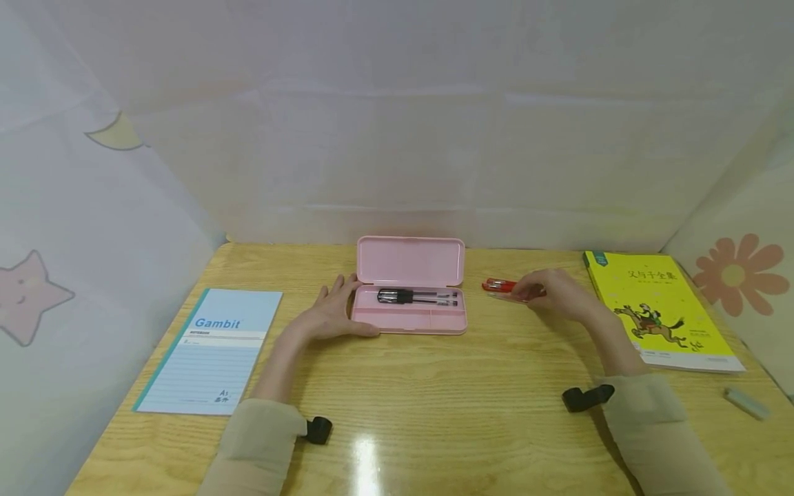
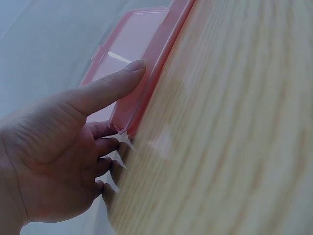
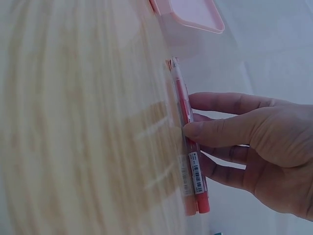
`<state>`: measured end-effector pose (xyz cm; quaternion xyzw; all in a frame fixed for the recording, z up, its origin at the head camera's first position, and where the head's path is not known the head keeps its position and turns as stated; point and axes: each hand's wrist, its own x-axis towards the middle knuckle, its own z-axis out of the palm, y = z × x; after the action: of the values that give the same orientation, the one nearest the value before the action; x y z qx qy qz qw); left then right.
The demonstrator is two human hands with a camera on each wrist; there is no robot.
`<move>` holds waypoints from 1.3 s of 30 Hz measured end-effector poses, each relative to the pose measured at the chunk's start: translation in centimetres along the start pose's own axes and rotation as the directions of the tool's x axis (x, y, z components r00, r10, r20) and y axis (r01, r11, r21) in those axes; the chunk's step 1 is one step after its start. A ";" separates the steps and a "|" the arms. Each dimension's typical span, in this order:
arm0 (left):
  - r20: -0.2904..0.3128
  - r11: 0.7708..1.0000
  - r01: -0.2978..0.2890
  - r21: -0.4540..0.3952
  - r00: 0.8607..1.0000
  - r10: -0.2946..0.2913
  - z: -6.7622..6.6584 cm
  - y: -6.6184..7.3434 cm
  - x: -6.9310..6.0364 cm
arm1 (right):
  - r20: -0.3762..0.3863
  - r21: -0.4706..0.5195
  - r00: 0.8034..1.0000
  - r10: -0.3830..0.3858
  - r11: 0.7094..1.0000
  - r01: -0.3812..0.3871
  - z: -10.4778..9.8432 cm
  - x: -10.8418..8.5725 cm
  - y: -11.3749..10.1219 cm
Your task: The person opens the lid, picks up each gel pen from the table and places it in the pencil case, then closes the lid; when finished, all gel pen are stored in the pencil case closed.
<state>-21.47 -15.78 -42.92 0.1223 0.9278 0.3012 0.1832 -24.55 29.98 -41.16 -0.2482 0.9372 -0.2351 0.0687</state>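
A pink pencil case (image 1: 391,321) lies with its lid raised at the back. In its rear compartment are black-capped pens (image 1: 409,297). My left hand (image 1: 331,310) holds the case's left end, its thumb along the front edge (image 2: 146,98) and the other fingers round the end and back. To the right of the case, my right hand (image 1: 552,293) pinches a clear-barrelled red pen (image 3: 195,169) between thumb and fingers, low over the table. Other red pens (image 1: 496,284) lie just behind it, partly covered by the fingers.
A blue Gambit notebook (image 1: 207,351) lies at the left of the wooden table (image 1: 434,413). At the right are a yellow book (image 1: 657,303) and a small grey-green bar (image 1: 746,403). A white cloth (image 1: 409,138) hangs behind the table.
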 end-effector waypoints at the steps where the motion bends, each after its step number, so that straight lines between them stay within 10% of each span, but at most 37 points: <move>1: 0.000 1.000 0.001 -0.001 1.000 -0.001 0.0 0.0 0.0 | 0.002 0.001 1.000 -0.005 1.000 0.005 0.0 0.0 0.0; 17: 0.004 1.000 -0.005 -0.005 1.000 0.005 0.4 0.1 -0.1 | 0.064 -0.013 0.998 0.014 1.000 -0.013 -0.1 -0.4 -0.1; 39: 0.000 1.000 -0.002 -0.002 1.000 0.002 0.0 0.1 -0.2 | -0.163 0.119 0.984 -0.070 0.989 0.090 -0.7 0.6 -2.9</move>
<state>-21.29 -15.74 -42.81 0.1232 0.9274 0.3022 0.1830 -23.99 27.75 -39.20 -0.2617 0.9123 -0.3151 0.0000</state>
